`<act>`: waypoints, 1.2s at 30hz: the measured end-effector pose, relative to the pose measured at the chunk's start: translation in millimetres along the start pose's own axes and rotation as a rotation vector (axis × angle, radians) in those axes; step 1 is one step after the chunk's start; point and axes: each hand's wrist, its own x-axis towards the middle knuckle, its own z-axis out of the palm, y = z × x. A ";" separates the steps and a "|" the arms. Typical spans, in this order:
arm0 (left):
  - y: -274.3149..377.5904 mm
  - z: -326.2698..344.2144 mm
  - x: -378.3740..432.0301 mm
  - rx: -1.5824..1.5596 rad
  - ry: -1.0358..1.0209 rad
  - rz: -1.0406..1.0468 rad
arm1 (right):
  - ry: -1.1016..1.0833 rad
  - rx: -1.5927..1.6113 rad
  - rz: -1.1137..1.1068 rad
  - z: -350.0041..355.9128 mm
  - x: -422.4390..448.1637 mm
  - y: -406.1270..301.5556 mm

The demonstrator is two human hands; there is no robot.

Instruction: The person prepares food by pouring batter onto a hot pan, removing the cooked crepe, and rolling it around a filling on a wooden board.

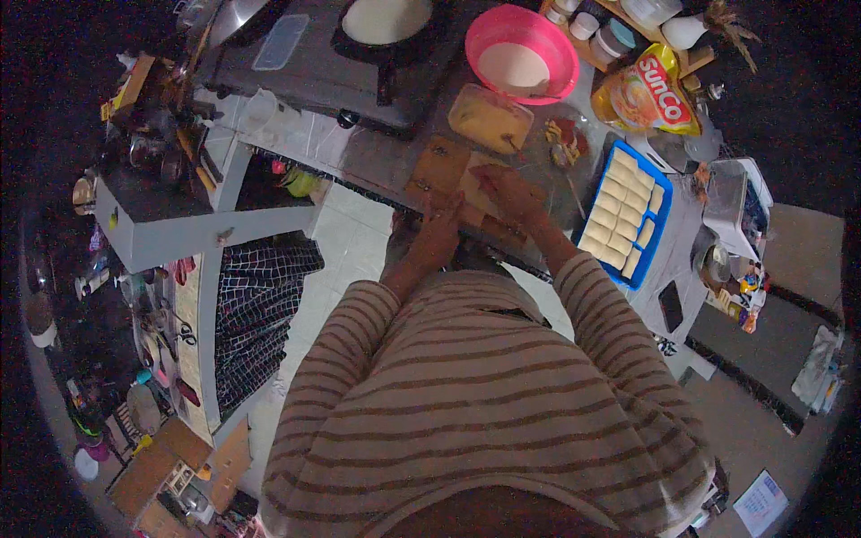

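Note:
On a brown wooden board [438,163] at the counter's front edge lies a pale, thin crepe-like wrapper [475,197]. My left hand [438,225] has its fingertips at the wrapper's lower left edge. Over the wrapper's upper right part bends my right hand [512,194], its fingers curled and touching it; what lies under them is hidden. Just beyond the board stands a clear plastic container [464,111] of yellowish filling, with a utensil in it. To the right, a blue tray [662,214] holds rows of pale rolled pieces [617,205].
A pink basin [476,47] of whitish batter stands behind the container. On the stove [309,84], a frying pan [385,74] holds a pale round sheet. A SunCo oil pouch [646,94], jars [609,44], a soiled spoon [575,191] and a phone [670,306] are at the right.

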 end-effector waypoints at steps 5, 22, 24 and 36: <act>-18.1 42.6 2.2 -0.010 0.244 0.075 | 0.084 0.254 0.099 4.6 1.1 -21.2; -46.5 15.0 16.8 -0.140 0.078 0.293 | 0.261 -0.333 -0.142 21.0 7.7 -8.4; -55.4 13.4 22.4 -0.079 0.004 0.351 | 0.293 -0.467 -0.157 24.3 4.5 -9.7; -26.8 -44.8 139.5 0.190 -0.065 1.073 | 1.133 -0.005 0.360 76.6 -130.7 -31.8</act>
